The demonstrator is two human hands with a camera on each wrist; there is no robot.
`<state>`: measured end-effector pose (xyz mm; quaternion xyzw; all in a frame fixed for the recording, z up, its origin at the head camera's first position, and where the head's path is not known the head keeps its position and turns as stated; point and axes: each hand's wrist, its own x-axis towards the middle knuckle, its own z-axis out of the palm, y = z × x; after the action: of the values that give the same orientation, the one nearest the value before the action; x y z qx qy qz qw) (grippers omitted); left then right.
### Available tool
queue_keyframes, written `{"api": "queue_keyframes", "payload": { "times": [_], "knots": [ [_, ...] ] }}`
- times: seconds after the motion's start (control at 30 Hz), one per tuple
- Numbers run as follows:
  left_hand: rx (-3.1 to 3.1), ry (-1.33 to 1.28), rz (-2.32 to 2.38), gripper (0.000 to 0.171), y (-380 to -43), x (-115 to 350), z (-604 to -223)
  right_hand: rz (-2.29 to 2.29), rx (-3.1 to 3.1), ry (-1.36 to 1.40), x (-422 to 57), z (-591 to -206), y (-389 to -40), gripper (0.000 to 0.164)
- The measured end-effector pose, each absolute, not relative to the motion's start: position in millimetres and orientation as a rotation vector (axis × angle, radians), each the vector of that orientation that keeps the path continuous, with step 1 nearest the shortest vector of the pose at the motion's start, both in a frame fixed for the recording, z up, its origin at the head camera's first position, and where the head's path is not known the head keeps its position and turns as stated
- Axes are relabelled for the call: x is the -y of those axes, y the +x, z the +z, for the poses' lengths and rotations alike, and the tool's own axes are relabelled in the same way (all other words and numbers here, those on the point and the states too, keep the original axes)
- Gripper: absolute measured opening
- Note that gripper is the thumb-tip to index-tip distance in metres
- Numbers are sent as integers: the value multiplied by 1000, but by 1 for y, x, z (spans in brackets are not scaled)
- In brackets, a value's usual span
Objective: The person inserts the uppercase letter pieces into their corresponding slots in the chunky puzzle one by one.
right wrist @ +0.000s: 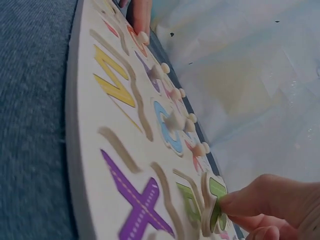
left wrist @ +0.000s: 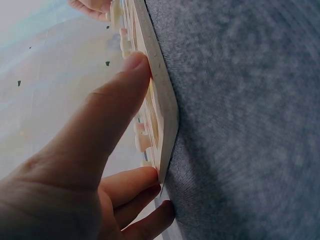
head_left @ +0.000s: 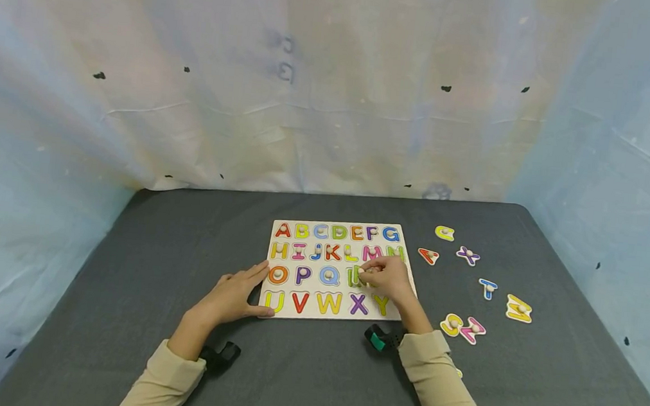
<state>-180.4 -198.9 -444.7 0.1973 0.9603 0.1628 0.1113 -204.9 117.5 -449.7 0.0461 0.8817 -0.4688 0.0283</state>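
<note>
A wooden alphabet puzzle board [head_left: 311, 292] lies on the table with coloured letters. My right hand [head_left: 386, 278] pinches a green letter piece [right wrist: 217, 186], which looks like an R, between thumb and fingers. The piece is tilted over the green R recess in the third row, close above the board in the right wrist view. My left hand [head_left: 236, 293] rests at the board's near left corner, thumb on the front edge [left wrist: 135, 62] and fingers along the left side. Knobbed pieces such as the blue Q [head_left: 329, 275] sit in the upper rows. My right hand hides part of the third row.
Several loose letter pieces lie right of the board: yellow-green U [head_left: 444, 233], red V [head_left: 428, 256], purple X [head_left: 468, 255], blue T [head_left: 488, 288], yellow W [head_left: 519, 308], yellow S [head_left: 452, 324], pink Z [head_left: 472, 331]. Another yellow piece [head_left: 459, 373] is partly hidden by the right sleeve.
</note>
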Motion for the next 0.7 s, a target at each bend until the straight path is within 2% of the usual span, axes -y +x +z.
{"api": "queue_keyframes", "payload": {
  "times": [0.47,0.7],
  "knots": [
    [-2821,599,500,97,-179,198,-442,-1404,-2733,102,-110,-458,-210,9],
    [-2816,590,455,91,-175,194,-436,-1354,-2760,116,-108,-458,-209,7]
  ]
}}
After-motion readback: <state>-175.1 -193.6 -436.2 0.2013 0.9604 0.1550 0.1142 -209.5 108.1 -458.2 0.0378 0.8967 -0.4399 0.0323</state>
